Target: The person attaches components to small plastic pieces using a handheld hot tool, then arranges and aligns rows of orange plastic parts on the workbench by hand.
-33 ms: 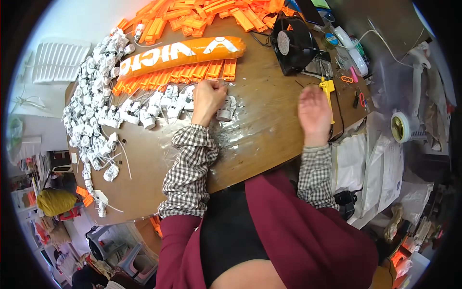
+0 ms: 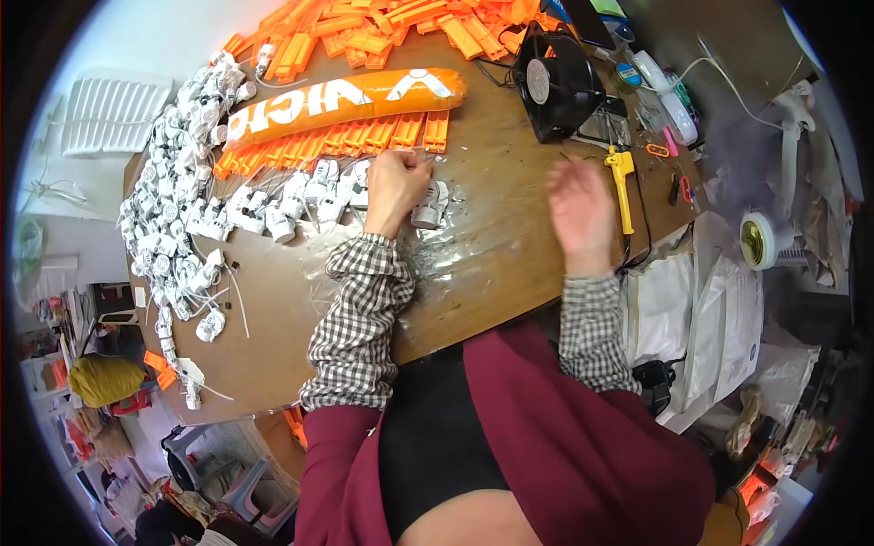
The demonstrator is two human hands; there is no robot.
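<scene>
My left hand [image 2: 398, 191] is closed in a pinch at the right end of a row of orange plastic housings [image 2: 364, 138]. What its fingers hold is hidden. Directly beside it, a white round fitting [image 2: 426, 215] lies at the end of a line of similar white wired fittings [image 2: 282, 221]. Over the housings rests an orange inflated tube [image 2: 346, 100] with white lettering. My right hand [image 2: 583, 211], a little blurred, hovers over the table with loosely extended fingers, apart from a yellow corded tool [image 2: 621, 182] like a soldering iron; nothing is visible in it.
A black fan [image 2: 555, 84] stands at the back right. Loose orange housings [image 2: 364, 36] pile up at the far edge; a heap of white fittings [image 2: 173, 209] covers the left side. Red-handled scissors [image 2: 686, 189] lie at the table's right edge. White bags [image 2: 660, 314] hang beside it.
My right hand has shifted left, away from the yellow tool, so more of the tool shows. My left hand keeps its pinch in nearly the same place.
</scene>
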